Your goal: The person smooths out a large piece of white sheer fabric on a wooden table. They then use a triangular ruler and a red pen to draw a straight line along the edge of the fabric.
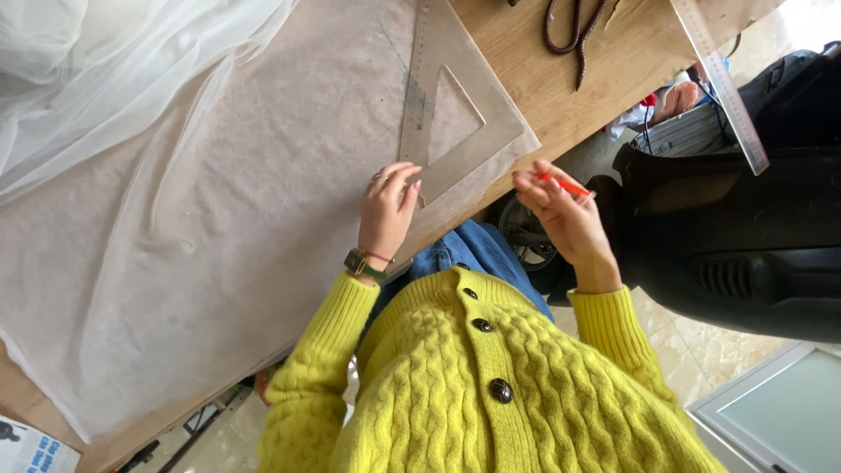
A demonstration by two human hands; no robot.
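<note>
A clear plastic set square [455, 123] is laid on a sheet of pale, thin fabric [201, 245] that is spread across a wooden worktop [561, 79]. The lower corner of the set square is touched by the left hand [387, 208], whose fingers [405, 180] are bent and held close together, pressed down at that corner rather than clamped around anything. From those fingers the long axis of the set square runs up and slightly right, towards the far edge of the worktop, so the tool lies ahead of the left hand and to the left of the right one.

A thin red-orange pencil or marker [565, 185] is pinched between the thumb and fingertips of the right hand [565, 219], which is held just off the near edge of the worktop, apart from the fabric. The left hand is the nearer of the two to the set square.

A metal ruler [720, 83] is seen lying aslant at the far right corner of the worktop, and dark-handled scissors [574, 31] are set near the top edge. White gauzy cloth [114, 70] is bunched at the upper left. At the lower left corner, a small printed paper [31, 447] in white and blue is partly seen; its print is too small to make out.
</note>
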